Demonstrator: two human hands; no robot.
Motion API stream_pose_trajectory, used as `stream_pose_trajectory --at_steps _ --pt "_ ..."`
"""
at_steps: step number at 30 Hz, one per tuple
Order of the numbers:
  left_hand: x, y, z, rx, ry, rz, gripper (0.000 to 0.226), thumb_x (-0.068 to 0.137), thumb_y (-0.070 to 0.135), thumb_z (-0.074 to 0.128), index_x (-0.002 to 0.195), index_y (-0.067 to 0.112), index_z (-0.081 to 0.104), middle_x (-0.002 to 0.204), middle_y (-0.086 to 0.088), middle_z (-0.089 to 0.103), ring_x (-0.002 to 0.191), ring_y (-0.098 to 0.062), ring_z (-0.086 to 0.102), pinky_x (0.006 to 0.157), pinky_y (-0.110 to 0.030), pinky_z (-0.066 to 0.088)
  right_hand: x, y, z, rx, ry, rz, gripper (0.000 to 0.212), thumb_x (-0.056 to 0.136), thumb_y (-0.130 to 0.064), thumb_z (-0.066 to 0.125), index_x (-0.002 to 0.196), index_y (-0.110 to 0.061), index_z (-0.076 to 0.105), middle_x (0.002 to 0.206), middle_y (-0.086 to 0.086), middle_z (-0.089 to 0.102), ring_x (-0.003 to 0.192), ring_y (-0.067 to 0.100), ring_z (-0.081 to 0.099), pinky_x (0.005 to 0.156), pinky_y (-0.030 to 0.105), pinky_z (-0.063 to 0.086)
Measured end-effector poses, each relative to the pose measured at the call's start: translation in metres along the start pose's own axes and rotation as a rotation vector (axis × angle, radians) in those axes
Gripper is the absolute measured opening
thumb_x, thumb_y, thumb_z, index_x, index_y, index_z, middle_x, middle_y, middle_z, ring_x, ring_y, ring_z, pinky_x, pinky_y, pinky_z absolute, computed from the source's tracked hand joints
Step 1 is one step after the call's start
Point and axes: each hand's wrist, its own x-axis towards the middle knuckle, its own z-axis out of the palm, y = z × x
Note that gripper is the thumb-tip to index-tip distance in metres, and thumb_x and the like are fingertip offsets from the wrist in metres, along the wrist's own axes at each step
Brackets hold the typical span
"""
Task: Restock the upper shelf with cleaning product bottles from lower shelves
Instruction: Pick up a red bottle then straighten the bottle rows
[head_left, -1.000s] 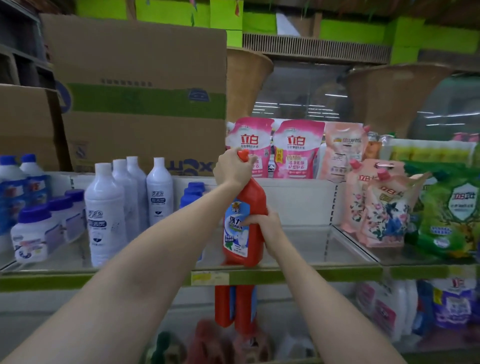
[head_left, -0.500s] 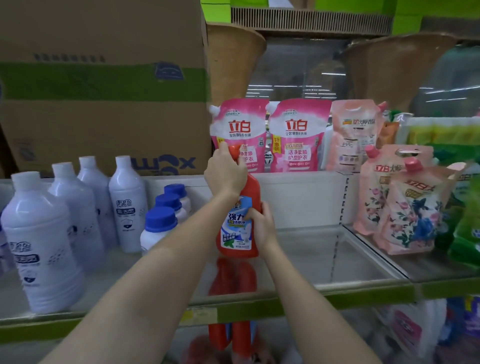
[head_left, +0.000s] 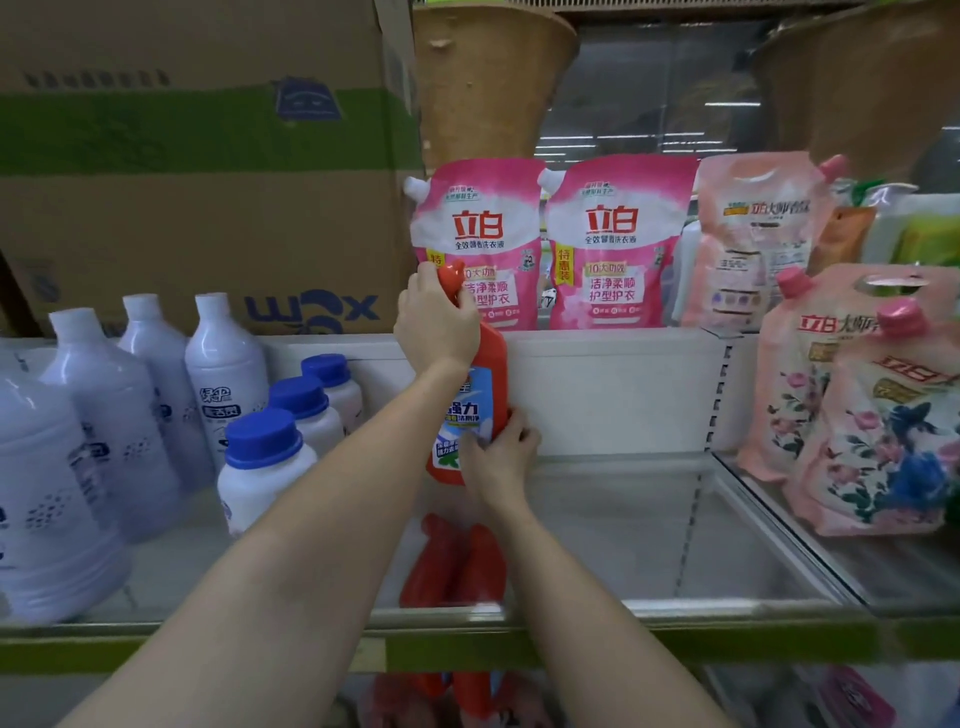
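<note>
Hands hold a red bottle (head_left: 485, 384) upright at the back of the glass shelf (head_left: 623, 519). The left hand (head_left: 436, 325) has its fingers curled round the neck below the cap; the right hand (head_left: 501, 457) wraps the lower body. White bottles with blue caps (head_left: 262, 462) stand just left; pink pouches (head_left: 483, 244) stand behind.

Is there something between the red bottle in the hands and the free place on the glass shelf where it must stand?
Nothing visible. The left hand grips the neck and the right hand the base of the red bottle; the glass shelf below and right of it is bare.
</note>
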Motion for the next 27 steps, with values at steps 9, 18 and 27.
stream_pose_trajectory --at_steps 9,18,27 --pt "-0.018 0.000 -0.016 -0.076 -0.134 0.006 0.039 0.104 0.041 0.039 0.133 0.014 0.043 0.117 -0.004 0.049 0.103 -0.024 0.050 0.086 -0.038 0.048 -0.002 0.005 -0.006 -0.129 -0.001 -0.049 0.054 0.082 -0.025 0.066 0.129 -0.012 0.045 0.125 0.013 0.047 0.110 0.034 0.057 0.088 0.048 0.054" --pt "-0.053 -0.010 -0.079 0.166 -0.495 -0.055 0.047 0.101 0.034 0.045 0.143 0.014 0.037 0.133 -0.010 0.054 0.115 -0.031 0.058 0.088 -0.044 0.052 -0.025 -0.017 -0.024 -0.157 0.052 0.016 0.051 0.088 -0.023 0.069 0.127 0.002 0.047 0.132 0.026 0.048 0.123 0.043 0.049 0.098 0.045 0.044" --pt "-0.126 -0.020 -0.156 0.115 -0.722 -0.054 0.015 0.087 0.022 0.052 0.093 0.013 0.063 0.099 -0.011 0.069 0.091 -0.032 0.066 0.080 -0.041 0.057 -0.117 -0.036 -0.061 -0.207 0.038 -0.054 0.019 0.093 -0.024 0.061 0.105 -0.009 0.058 0.111 0.015 0.067 0.104 0.034 0.060 0.073 0.031 0.036"
